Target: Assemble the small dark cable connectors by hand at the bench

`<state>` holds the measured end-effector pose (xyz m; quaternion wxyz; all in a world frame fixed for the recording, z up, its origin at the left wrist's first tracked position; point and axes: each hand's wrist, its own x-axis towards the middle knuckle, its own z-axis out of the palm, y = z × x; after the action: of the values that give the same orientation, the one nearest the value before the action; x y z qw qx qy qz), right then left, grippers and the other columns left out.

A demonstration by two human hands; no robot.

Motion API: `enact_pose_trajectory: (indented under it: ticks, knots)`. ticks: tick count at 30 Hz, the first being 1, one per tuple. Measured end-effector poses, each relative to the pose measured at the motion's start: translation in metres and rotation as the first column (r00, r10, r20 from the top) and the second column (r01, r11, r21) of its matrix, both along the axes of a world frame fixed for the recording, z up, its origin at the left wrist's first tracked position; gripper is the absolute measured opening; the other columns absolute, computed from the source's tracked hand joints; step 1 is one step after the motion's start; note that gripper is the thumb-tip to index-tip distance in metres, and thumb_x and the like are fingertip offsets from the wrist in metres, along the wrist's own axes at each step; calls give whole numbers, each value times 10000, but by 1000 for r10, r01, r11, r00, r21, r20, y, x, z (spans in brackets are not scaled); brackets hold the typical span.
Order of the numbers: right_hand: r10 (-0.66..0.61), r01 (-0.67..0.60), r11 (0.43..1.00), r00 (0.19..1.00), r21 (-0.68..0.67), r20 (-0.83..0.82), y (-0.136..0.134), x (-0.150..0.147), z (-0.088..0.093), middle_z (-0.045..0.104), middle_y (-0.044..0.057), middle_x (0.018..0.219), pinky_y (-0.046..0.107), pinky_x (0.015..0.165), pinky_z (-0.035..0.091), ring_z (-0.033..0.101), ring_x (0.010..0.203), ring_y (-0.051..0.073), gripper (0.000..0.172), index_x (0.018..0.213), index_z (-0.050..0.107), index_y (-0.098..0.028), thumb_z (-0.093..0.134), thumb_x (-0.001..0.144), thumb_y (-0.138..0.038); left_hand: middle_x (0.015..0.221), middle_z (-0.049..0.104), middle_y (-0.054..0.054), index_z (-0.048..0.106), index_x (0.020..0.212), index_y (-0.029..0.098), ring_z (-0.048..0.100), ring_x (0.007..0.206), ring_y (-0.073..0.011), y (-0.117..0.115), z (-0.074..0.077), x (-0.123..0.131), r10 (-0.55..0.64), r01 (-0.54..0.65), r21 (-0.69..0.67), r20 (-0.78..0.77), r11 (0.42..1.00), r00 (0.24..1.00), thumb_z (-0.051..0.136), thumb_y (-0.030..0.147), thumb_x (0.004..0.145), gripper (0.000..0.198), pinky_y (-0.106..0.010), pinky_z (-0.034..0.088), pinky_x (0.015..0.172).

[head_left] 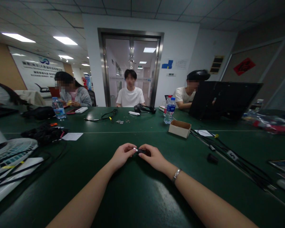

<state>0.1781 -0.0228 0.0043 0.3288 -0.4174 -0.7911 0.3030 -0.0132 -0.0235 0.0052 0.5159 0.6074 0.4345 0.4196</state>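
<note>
Over the green table [123,196], in front of me, both my hands meet at a small dark object with a shiny silver end [140,151]; its exact kind is too small to tell. My left hand [122,155] pinches the silver end between thumb and fingers. The dark end sits in the closed fingers of my right hand [154,157], which hide part of it. A silver bracelet [176,175] circles my right wrist. Off to the right, a short black cylindrical piece [212,158] lies on the table.
An open cardboard box [180,129] and water bottles [169,110] stand beyond my right hand. Black cables [230,155] run along the right, near dark monitors [213,99]. A white fan [11,152] is at left. Several people sit around the table, one person [130,95] opposite.
</note>
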Motion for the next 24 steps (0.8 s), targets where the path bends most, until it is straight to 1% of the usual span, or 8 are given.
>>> enact_pose_trajectory:
  ticks: [5, 9, 12, 17, 21, 24]
  knots:
    - [-4, 2, 998, 1000, 69, 29, -3, -1, 2, 589, 17, 923, 257, 646, 436, 530, 722, 124, 223, 1001, 600, -212, 608, 789, -278, 886, 631, -48, 622, 926, 164, 556, 795, -158, -2, 3, 1, 63, -63, -8, 27, 998, 998, 669, 343, 687, 302, -283, 420, 716]
    - [-8, 5, 995, 999, 95, 39, -2, -1, 0, 569, 23, 937, 252, 631, 441, 521, 709, 120, 217, 986, 602, -211, 614, 782, -281, 875, 615, -43, 599, 969, 161, 556, 790, -147, -3, 4, 1, 78, -77, -21, 52, 997, 996, 662, 310, 698, 316, -268, 428, 710]
    - [-23, 20, 996, 999, 85, 29, -1, -2, -1, 591, 24, 936, 253, 637, 439, 526, 721, 126, 224, 994, 605, -208, 614, 781, -275, 889, 616, -48, 583, 1005, 161, 568, 818, -154, -3, 2, 1, 72, -70, -25, 69, 997, 995, 678, 298, 691, 355, -264, 432, 714]
    - [-50, 49, 998, 999, 46, 13, -2, -2, 1, 627, 33, 919, 264, 669, 439, 545, 744, 135, 262, 1043, 612, -192, 600, 790, -262, 940, 633, -70, 580, 1025, 148, 585, 874, -175, 0, -2, 2, 47, -45, -24, 103, 999, 994, 722, 313, 657, 428, -299, 437, 801]
    - [-22, 22, 1000, 1000, 17, 7, -4, -3, 4, 639, 29, 882, 266, 668, 438, 551, 728, 135, 272, 1068, 613, -191, 576, 809, -268, 896, 640, -50, 616, 960, 154, 584, 853, -165, 1, -4, 2, 8, -9, 12, 93, 1000, 996, 694, 340, 695, 333, -300, 436, 823]
    - [-7, 7, 1000, 1000, -14, 0, -4, -3, 4, 645, 26, 869, 265, 662, 439, 553, 711, 132, 281, 1077, 613, -192, 573, 816, -289, 871, 646, -41, 635, 910, 164, 591, 854, -167, 1, -4, 2, -6, 2, 33, 102, 999, 995, 699, 348, 693, 292, -301, 442, 836]
